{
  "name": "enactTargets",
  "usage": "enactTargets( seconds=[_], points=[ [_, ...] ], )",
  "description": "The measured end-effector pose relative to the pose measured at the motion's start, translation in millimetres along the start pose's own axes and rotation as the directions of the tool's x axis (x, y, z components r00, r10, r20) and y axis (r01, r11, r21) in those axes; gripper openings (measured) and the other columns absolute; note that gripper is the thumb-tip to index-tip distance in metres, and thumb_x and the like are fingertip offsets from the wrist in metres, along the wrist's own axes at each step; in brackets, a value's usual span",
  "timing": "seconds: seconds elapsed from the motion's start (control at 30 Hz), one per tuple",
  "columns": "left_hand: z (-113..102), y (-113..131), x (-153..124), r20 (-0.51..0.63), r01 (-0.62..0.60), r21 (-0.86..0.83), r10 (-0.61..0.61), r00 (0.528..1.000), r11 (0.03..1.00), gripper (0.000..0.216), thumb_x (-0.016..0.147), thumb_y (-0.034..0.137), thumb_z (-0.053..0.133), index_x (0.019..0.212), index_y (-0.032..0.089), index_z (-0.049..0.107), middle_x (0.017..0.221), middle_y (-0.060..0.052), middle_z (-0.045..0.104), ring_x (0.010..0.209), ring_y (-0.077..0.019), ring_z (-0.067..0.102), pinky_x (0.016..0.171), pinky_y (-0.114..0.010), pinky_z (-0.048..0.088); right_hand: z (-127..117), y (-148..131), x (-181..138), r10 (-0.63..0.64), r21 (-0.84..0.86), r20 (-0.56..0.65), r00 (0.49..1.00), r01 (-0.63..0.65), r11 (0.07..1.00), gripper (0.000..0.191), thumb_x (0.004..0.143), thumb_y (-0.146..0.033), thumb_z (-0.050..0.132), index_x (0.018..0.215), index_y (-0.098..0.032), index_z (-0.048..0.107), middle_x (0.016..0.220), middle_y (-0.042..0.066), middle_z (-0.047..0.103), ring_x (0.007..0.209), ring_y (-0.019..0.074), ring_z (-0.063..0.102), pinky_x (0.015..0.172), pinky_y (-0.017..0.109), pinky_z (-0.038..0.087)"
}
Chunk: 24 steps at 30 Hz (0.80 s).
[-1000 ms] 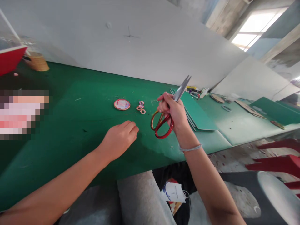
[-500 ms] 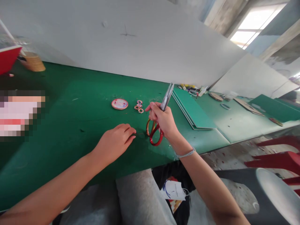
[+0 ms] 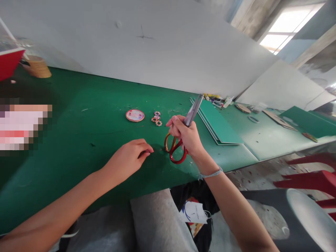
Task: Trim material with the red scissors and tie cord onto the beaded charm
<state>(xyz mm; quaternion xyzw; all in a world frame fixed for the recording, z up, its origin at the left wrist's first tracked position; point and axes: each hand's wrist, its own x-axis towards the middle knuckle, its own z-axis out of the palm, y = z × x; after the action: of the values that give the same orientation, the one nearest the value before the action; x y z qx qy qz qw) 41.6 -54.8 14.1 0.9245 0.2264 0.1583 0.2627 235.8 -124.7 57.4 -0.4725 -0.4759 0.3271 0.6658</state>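
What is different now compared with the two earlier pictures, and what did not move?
The right hand, gripping the scissors throughout, came down and towards the left hand; the blades, first leaning far right, now stand steeper. The left hand curled its fingers, tips on the green table. The round disc and the bead cluster stayed put.

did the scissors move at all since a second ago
Yes. The scissors in the right hand have shifted left and a little nearer the person, so they now sit closer to the bead flowers lying on the table.
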Motion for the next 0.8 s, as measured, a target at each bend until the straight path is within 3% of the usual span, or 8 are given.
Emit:
enactTargets(
  seconds=[0.4,0.63,0.8],
  points=[
    [0,0,-1,-0.041,-0.078,0.055,0.08,0.996,0.995,0.025,0.093,0.017,0.048,0.099,0.015,0.072,0.096,-0.006,0.068,0.091,-0.0192,0.065,0.084,-0.033,0.05,0,-1,5,0.017,0.028,-0.023,1.0,-0.016,0.999,0.04,0.085,-0.052,0.063,0.066,-0.018,0.059,0.042,-0.009,0.032,0.043,0.007,0.03,0.05,0.027,0.032],
    [1,1,-1,-0.035,-0.089,0.075,0.092,0.995,0.993,0.024,0.093,0.017,0.048,0.098,0.016,0.072,0.092,-0.004,0.067,0.088,-0.0184,0.065,0.083,-0.033,0.051,24,-15,17,-0.004,0.037,0.012,1.0,0.004,0.999,0.038,0.085,-0.051,0.064,0.066,-0.018,0.059,0.042,-0.01,0.032,0.042,0.0067,0.031,0.05,0.026,0.033],
    [3,-2,0,-0.04,-0.1,0.09,0.104,0.994,0.991,0.024,0.092,0.015,0.048,0.097,0.017,0.072,0.092,-0.004,0.066,0.089,-0.0185,0.065,0.083,-0.033,0.051,41,-5,20,0.038,-0.003,0.084,0.996,-0.038,0.999,0.038,0.087,-0.05,0.062,0.065,-0.018,0.06,0.043,-0.009,0.034,0.043,0.0066,0.032,0.048,0.026,0.028]
  ],
)
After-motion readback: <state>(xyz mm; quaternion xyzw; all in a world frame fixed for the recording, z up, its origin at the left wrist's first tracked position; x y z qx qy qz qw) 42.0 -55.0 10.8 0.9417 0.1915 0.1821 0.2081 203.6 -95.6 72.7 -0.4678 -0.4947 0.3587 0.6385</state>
